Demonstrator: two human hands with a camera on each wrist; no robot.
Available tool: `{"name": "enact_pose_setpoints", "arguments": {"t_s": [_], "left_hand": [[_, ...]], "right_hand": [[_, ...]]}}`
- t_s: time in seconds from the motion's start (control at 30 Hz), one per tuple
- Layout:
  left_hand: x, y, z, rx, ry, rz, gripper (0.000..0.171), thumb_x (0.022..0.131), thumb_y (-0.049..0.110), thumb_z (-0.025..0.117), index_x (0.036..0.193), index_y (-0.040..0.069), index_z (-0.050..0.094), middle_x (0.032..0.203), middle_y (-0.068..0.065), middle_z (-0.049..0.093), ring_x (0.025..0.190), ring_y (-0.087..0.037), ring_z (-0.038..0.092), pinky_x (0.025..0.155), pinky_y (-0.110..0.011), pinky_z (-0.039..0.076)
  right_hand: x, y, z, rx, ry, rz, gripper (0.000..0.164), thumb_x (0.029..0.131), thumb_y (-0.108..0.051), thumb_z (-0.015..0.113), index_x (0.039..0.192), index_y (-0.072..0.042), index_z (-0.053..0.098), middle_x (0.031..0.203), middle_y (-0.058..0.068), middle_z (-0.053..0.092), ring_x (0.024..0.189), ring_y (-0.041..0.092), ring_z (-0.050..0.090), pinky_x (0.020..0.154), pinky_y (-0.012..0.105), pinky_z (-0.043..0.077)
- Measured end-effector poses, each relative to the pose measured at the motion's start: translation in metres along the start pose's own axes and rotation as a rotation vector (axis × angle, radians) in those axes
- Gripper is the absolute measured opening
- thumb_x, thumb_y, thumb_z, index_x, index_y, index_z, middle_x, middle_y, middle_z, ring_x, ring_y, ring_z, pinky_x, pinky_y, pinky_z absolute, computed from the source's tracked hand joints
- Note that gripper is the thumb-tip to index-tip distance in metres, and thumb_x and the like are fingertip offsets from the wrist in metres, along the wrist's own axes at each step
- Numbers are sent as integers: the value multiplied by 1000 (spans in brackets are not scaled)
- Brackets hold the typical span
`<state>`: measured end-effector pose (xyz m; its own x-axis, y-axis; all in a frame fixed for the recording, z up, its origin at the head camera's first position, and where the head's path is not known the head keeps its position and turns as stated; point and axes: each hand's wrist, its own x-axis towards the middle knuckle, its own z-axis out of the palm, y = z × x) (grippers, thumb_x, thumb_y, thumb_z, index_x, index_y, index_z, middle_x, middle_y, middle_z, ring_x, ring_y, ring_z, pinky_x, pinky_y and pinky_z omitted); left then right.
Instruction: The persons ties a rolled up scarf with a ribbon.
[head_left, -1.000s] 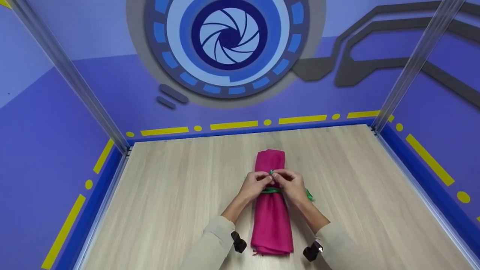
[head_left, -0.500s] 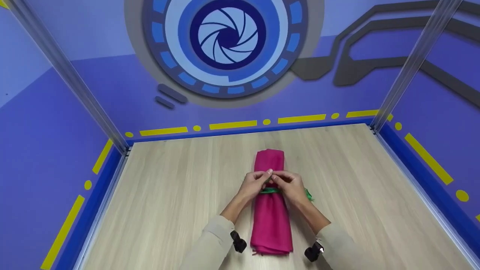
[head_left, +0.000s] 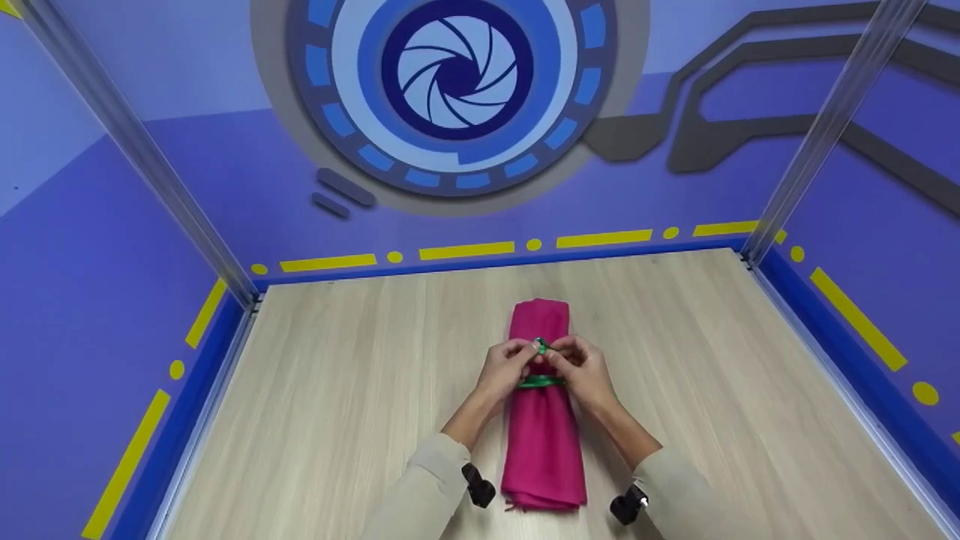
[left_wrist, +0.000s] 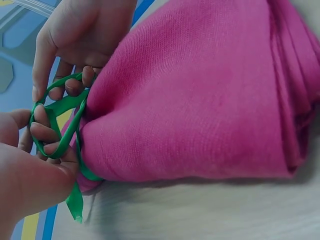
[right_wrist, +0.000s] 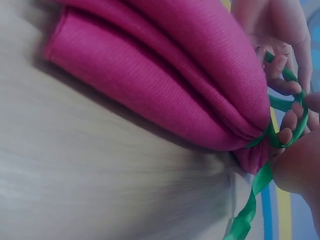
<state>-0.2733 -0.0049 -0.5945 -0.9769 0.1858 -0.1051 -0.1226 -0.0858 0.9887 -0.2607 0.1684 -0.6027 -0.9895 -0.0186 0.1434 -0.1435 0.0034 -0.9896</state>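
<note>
A rolled magenta cloth lies lengthwise on the table, cinched around its middle by a green ribbon. Above the cloth, my left hand pinches the ribbon from the left. From the right, my right hand pinches it too, the fingertips of both hands almost meeting. The left wrist view shows the ribbon in loops around and between the fingers. In the right wrist view one ribbon tail hangs down beside the cloth. The exact crossing of the strands is partly hidden by fingers.
The wooden tabletop spreads out on both sides of the cloth. Blue-purple printed panels and metal posts enclose it at the back and sides. A black wrist camera sits at the left sleeve, another at the right.
Fingertips of both hands have shifted slightly over the cloth, and a green bit of ribbon shows between them again. The tail beside the right wrist is now mostly hidden. The cloth stays put.
</note>
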Motion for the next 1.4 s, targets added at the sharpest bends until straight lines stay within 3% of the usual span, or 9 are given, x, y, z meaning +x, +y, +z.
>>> {"name": "enact_pose_setpoints", "arguments": {"t_s": [0.23, 0.37, 0.47, 0.67, 0.8, 1.1, 1.4], "left_hand": [[0, -1, -1, -19, -33, 28, 18, 105, 22, 68, 105, 5, 72, 76, -1, 56, 69, -12, 49, 66, -26, 42], [0, -1, -1, -27, -58, 25, 13, 104, 19, 66, 102, 7, 70, 74, -1, 54, 69, -12, 50, 67, -27, 43], [1, -1, -1, -35, -64, 9, 11, 103, 18, 65, 99, 8, 68, 76, -1, 55, 69, -13, 50, 67, -27, 42], [0, 0, -1, -2, -65, -8, 17, 101, 23, 65, 97, 7, 65, 81, -1, 60, 69, -14, 51, 65, -27, 39], [0, -1, -1, 30, -68, -10, 23, 103, 30, 65, 96, 8, 68, 83, -1, 64, 70, -14, 53, 64, -27, 40], [1, -3, -1, 78, -7, 33, 20, 107, 27, 65, 107, 7, 69, 88, -7, 67, 70, -13, 61, 62, -24, 47], [0, -3, -1, 31, 72, -4, 15, 109, 19, 56, 107, 6, 63, 89, -12, 70, 74, -15, 69, 62, -23, 51]], "right_hand": [[1, 1, 1, -59, -8, 68, 33, 110, -25, 61, 99, 4, 74, 89, 23, 67, 80, 28, 61, 71, 29, 52], [2, -1, 3, -101, -10, 96, 39, 113, -21, 54, 96, 9, 74, 89, 30, 66, 81, 38, 60, 72, 34, 53], [2, -3, 4, -106, -16, 107, 36, 113, -15, 54, 95, 11, 71, 91, 32, 65, 83, 41, 59, 73, 37, 53], [2, -9, 3, -84, -28, 86, 20, 108, -15, 65, 105, 3, 74, 96, 16, 69, 86, 28, 61, 73, 32, 53], [1, -9, 1, -63, -27, 62, 13, 104, -11, 69, 106, 0, 75, 96, 13, 70, 85, 24, 61, 72, 28, 52], [1, -5, 2, -50, 0, 39, 10, 102, -6, 69, 105, 3, 73, 92, 12, 68, 79, 23, 59, 67, 26, 52], [1, -2, 0, -6, 47, 69, 10, 105, -5, 65, 105, 5, 66, 86, 11, 62, 70, 21, 59, 60, 26, 49]]}}
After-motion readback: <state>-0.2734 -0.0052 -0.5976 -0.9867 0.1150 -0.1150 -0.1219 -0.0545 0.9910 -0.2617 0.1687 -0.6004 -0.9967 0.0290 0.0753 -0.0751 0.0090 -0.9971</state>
